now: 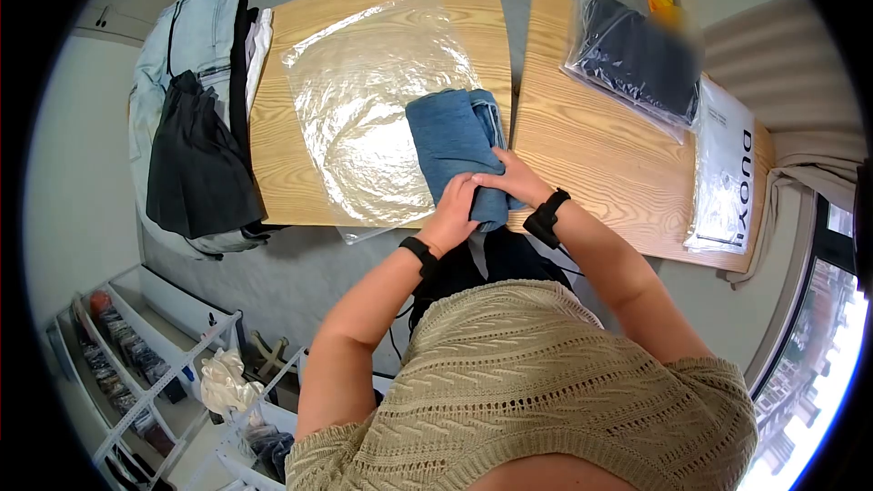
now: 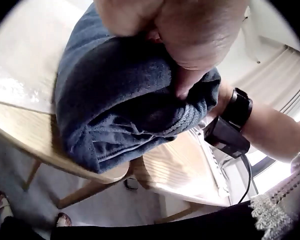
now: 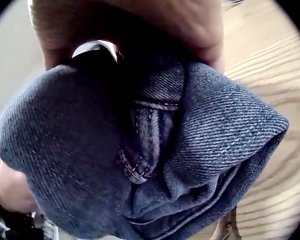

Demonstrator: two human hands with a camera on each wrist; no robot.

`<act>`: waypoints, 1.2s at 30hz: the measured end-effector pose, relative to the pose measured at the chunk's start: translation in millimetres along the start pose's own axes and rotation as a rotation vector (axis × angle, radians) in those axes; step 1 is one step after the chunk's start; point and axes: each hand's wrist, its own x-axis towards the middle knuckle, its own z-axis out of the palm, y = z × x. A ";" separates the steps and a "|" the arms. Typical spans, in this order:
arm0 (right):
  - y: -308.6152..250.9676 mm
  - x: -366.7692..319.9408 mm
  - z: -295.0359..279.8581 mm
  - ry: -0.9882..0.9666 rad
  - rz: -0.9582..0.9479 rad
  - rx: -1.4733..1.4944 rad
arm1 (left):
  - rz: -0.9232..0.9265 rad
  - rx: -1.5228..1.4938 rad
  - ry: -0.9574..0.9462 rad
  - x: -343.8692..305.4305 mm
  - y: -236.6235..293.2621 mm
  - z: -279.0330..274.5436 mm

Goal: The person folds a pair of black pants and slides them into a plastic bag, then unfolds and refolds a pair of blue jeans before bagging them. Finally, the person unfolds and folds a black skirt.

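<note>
A folded pair of blue jeans (image 1: 446, 141) lies at the table's front right, overlapping a large clear plastic bag (image 1: 364, 118). My left hand (image 1: 452, 215) grips the near end of the bundle, its thumb (image 2: 187, 82) tucked at a fold in the left wrist view. From the right side my right hand (image 1: 516, 180) holds the jeans, its fingers meeting the left hand's over the denim. In the right wrist view, folded layers and a stitched seam of the jeans (image 3: 225, 120) show below the palm. Some fingers are hidden by the cloth.
Black and light-blue garments (image 1: 205, 155) hang over the left table edge. A second wooden table (image 1: 600, 155) stands at the right past a narrow gap, bearing a bagged dark garment (image 1: 637, 59) and a white printed package (image 1: 723, 168). White shelving (image 1: 145, 382) stands lower left.
</note>
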 end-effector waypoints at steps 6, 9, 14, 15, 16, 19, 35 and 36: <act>-19.9 -3.7 -14.9 -0.083 0.109 0.294 | -0.012 -0.166 0.213 12.0 -3.3 25.3; -0.8 7.7 -3.9 -0.056 0.115 0.453 | 0.023 -0.117 0.179 12.1 -1.0 18.0; -1.0 4.5 3.5 -0.015 0.093 0.436 | 0.052 -0.054 0.185 -16.4 8.3 -36.7; -6.3 2.5 1.9 0.018 0.082 0.442 | -0.005 0.006 0.212 -30.7 -2.1 -45.6; -11.7 0.9 -1.6 0.056 0.071 0.449 | -0.059 0.066 0.236 -45.6 -15.0 -54.7; -29.3 -16.8 -25.7 0.043 0.074 0.556 | -0.180 0.369 0.169 -93.5 -61.7 -73.0; -80.2 -96.5 -97.2 0.360 0.015 0.535 | -0.313 0.589 0.153 -118.0 -107.7 -63.0; -78.6 -98.3 -98.7 0.364 0.009 0.532 | -0.330 0.543 0.212 -109.6 -101.2 -59.0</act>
